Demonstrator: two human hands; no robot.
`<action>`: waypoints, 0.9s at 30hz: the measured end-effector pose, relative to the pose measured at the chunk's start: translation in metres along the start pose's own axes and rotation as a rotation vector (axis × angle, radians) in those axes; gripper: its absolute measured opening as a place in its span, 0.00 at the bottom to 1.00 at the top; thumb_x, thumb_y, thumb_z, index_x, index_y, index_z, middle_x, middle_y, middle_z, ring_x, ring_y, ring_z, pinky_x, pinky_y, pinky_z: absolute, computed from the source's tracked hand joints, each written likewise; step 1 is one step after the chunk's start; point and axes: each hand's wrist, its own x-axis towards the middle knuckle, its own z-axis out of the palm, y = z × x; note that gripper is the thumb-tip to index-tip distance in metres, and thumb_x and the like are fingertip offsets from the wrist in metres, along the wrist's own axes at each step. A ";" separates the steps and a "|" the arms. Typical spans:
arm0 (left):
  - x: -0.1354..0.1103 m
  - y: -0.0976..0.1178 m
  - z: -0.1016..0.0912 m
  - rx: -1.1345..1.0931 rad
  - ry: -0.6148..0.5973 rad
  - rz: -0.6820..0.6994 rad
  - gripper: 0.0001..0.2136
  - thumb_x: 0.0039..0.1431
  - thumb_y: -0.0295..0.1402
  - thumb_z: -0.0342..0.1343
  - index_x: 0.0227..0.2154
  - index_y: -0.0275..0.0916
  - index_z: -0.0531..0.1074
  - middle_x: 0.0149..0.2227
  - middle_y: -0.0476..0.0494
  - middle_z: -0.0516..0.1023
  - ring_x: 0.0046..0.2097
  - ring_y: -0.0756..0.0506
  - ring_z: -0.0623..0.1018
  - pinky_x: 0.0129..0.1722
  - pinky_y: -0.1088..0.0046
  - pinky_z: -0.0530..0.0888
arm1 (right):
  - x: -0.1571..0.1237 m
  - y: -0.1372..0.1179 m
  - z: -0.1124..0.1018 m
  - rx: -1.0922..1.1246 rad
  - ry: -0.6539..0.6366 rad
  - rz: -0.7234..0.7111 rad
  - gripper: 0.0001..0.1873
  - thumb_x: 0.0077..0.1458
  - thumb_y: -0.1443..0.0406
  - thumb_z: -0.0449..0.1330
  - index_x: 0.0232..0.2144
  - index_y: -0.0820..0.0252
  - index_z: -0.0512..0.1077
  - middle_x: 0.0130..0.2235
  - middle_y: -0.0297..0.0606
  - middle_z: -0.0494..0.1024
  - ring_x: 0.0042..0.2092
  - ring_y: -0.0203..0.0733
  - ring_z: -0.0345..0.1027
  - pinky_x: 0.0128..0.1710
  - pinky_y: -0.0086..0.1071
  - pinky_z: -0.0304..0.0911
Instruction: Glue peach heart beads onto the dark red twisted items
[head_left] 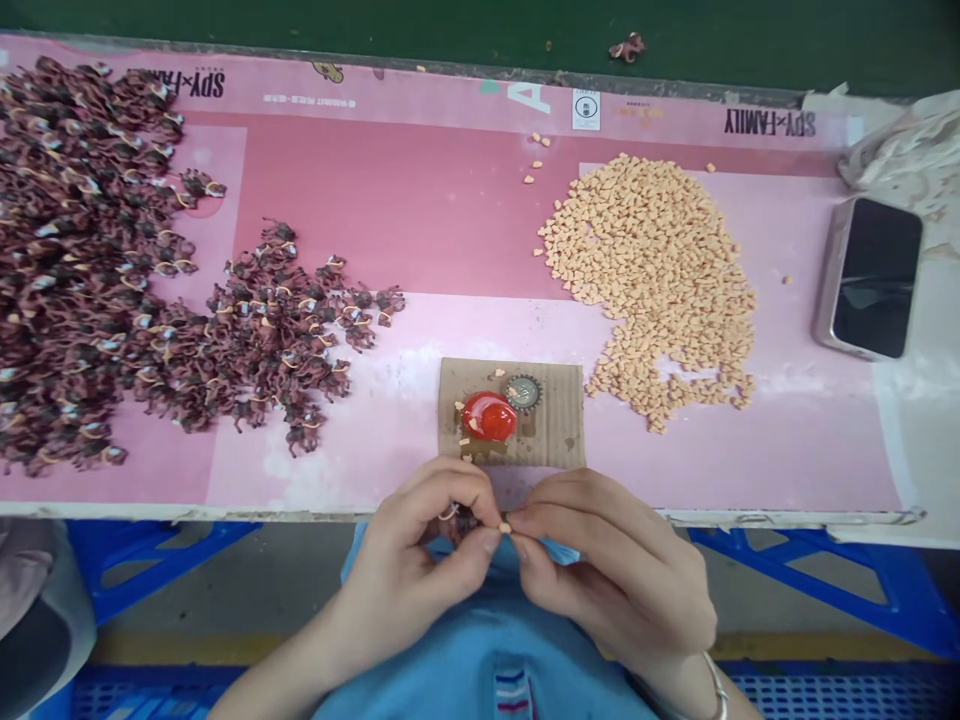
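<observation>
My left hand [431, 550] is closed around a small brown figurine [461, 522], which its fingers partly hide. Thumb and fingertips of my right hand [615, 565] pinch a tiny tan piece [505, 528] against the figurine's end, where both hands' fingertips meet. Just beyond my hands, a cardboard square [559, 430] lies on the table, bearing a glossy red dish [490, 416], a ridged bottle cap [523, 392] and a few loose tan bits. Whether the tan piece touches the figurine is hard to tell.
Many brown figurines [90, 280] lie heaped on the left. A pile of tan pieces [652, 270] spreads at the right. Further right are a phone-like device [874, 275] and crumpled plastic [907, 145]. One loose figurine [627, 47] lies on the green surface beyond the pink sheet [390, 200].
</observation>
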 end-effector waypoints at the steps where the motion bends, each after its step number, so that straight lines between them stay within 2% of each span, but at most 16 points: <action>1: -0.001 0.000 -0.001 0.036 -0.005 0.015 0.09 0.62 0.20 0.61 0.33 0.41 0.76 0.35 0.51 0.77 0.34 0.54 0.76 0.33 0.88 0.73 | 0.001 0.001 -0.002 -0.016 -0.023 -0.014 0.07 0.66 0.75 0.61 0.36 0.60 0.73 0.28 0.34 0.81 0.29 0.32 0.77 0.36 0.24 0.78; 3: -0.002 0.001 -0.004 0.081 -0.015 0.049 0.09 0.64 0.20 0.61 0.35 0.42 0.76 0.36 0.51 0.77 0.36 0.53 0.78 0.34 0.88 0.75 | 0.004 0.003 -0.004 -0.030 -0.039 -0.035 0.08 0.64 0.76 0.62 0.36 0.60 0.73 0.28 0.34 0.81 0.30 0.32 0.77 0.36 0.24 0.77; 7: -0.003 -0.002 -0.008 0.107 0.041 0.124 0.07 0.68 0.22 0.61 0.38 0.43 0.76 0.38 0.49 0.80 0.43 0.51 0.81 0.42 0.84 0.79 | 0.013 0.011 -0.006 -0.066 0.040 -0.019 0.11 0.61 0.79 0.64 0.37 0.59 0.73 0.30 0.35 0.81 0.31 0.35 0.77 0.34 0.27 0.76; 9: -0.003 -0.005 -0.009 0.101 0.058 0.136 0.07 0.70 0.23 0.61 0.39 0.43 0.77 0.40 0.49 0.80 0.44 0.51 0.82 0.45 0.83 0.80 | 0.014 0.015 -0.005 -0.061 0.039 -0.007 0.12 0.61 0.79 0.64 0.36 0.58 0.72 0.30 0.35 0.81 0.32 0.36 0.77 0.34 0.27 0.76; 14: -0.003 -0.007 -0.013 0.058 0.049 0.104 0.06 0.70 0.23 0.60 0.39 0.43 0.76 0.40 0.49 0.79 0.42 0.51 0.82 0.40 0.84 0.80 | 0.008 0.013 -0.002 0.025 0.020 0.056 0.10 0.62 0.78 0.64 0.37 0.59 0.75 0.31 0.36 0.81 0.31 0.36 0.77 0.32 0.29 0.76; 18: 0.000 -0.005 -0.017 0.073 0.026 0.105 0.07 0.68 0.22 0.61 0.37 0.42 0.76 0.38 0.48 0.80 0.40 0.51 0.82 0.39 0.84 0.79 | 0.008 0.008 0.001 0.043 -0.025 -0.022 0.06 0.66 0.74 0.62 0.40 0.60 0.76 0.31 0.37 0.83 0.33 0.38 0.79 0.35 0.32 0.79; 22: 0.000 -0.004 -0.017 0.069 0.005 0.100 0.07 0.67 0.22 0.62 0.36 0.41 0.77 0.36 0.46 0.81 0.39 0.48 0.82 0.39 0.81 0.80 | 0.016 0.007 0.001 0.018 -0.103 -0.102 0.05 0.66 0.74 0.63 0.38 0.61 0.76 0.30 0.37 0.84 0.32 0.36 0.80 0.39 0.27 0.81; 27: -0.001 -0.003 -0.014 0.097 0.014 0.113 0.07 0.68 0.23 0.62 0.36 0.42 0.77 0.37 0.46 0.81 0.39 0.49 0.81 0.39 0.82 0.78 | 0.019 0.006 0.001 -0.022 -0.110 -0.104 0.07 0.63 0.76 0.63 0.36 0.61 0.76 0.29 0.36 0.83 0.31 0.34 0.79 0.40 0.25 0.80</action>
